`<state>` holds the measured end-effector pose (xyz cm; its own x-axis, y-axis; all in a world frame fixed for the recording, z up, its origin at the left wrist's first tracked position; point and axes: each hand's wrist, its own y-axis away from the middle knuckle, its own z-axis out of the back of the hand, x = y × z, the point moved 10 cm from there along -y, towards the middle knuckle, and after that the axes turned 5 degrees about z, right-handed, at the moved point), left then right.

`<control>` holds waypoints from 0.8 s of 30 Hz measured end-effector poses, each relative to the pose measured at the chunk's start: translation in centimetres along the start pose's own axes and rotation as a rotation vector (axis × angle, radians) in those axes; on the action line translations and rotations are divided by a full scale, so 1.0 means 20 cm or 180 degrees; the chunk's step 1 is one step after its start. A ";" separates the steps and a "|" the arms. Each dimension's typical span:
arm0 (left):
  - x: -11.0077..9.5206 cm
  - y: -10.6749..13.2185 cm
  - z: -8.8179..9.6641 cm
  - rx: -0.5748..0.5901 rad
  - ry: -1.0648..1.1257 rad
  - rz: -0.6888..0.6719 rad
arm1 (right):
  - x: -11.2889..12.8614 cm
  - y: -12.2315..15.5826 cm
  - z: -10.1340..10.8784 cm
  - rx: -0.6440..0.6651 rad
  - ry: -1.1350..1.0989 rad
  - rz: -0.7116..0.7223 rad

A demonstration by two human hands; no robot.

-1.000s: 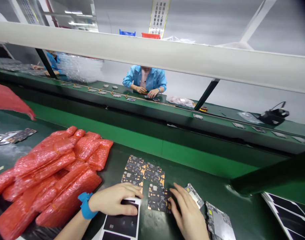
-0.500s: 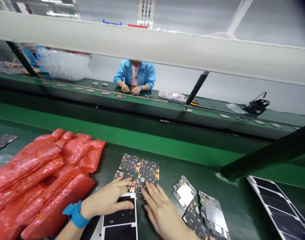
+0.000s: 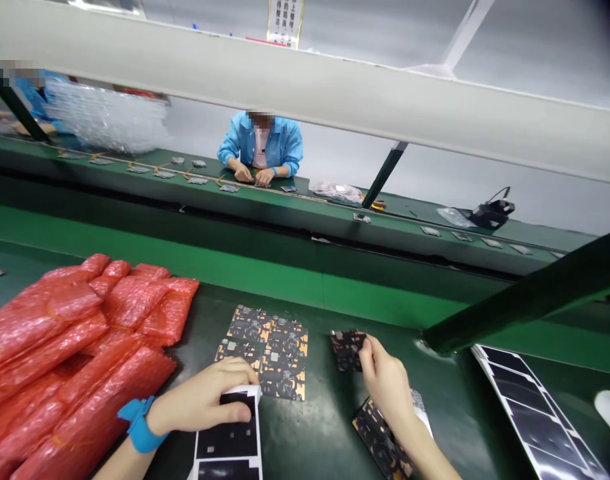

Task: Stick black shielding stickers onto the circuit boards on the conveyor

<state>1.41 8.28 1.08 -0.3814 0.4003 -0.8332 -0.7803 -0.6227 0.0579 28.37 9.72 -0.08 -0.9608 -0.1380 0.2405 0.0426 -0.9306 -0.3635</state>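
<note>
My right hand (image 3: 387,377) pinches a black circuit board (image 3: 347,349) by its right edge, above the green table. Below that hand lie another dark circuit board (image 3: 381,440) and a board with a silver face, partly hidden by my wrist. My left hand (image 3: 212,398), with a blue band at the wrist, grips the top of a white sheet with black stickers (image 3: 228,440); the thumb lies on its face and the sheet's top edge curls up. Just beyond it, several black and gold circuit boards (image 3: 285,365) lie side by side in a block.
Red bubble-wrap packs (image 3: 129,320) are heaped at the left. A stack of black sticker sheets (image 3: 529,400) lies at the right, near a slanting green post (image 3: 525,300). Across the raised green line (image 3: 295,220), a person in blue (image 3: 261,143) works at small boards.
My right hand has left the block of boards, moved right and lifted a circuit board. My left hand has closed on the sticker sheet's top edge. The view has shifted slightly.
</note>
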 end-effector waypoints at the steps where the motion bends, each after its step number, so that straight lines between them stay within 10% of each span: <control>1: 0.00 0.00 0.00 -0.0017 0.0013 -0.0015 | -0.01 -0.03 -0.01 -0.0026 -0.0072 -0.0053; 10: -0.04 0.00 0.04 -0.0028 0.0311 -0.0155 | 0.13 0.01 -0.04 -0.0128 -0.0208 0.0552; 18: -0.01 -0.02 -0.02 0.0201 0.0333 -0.0014 | 0.03 0.46 0.10 0.0659 0.0481 0.1255; 24: -0.01 -0.03 -0.09 0.0381 0.0218 -0.0026 | 0.23 0.67 0.06 0.0376 0.0507 0.2022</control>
<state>2.89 7.37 0.25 -0.3432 0.3558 -0.8693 -0.8384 -0.5332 0.1127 24.82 -3.92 -2.70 -0.7672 -0.6286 -0.1273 0.6351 -0.7170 -0.2873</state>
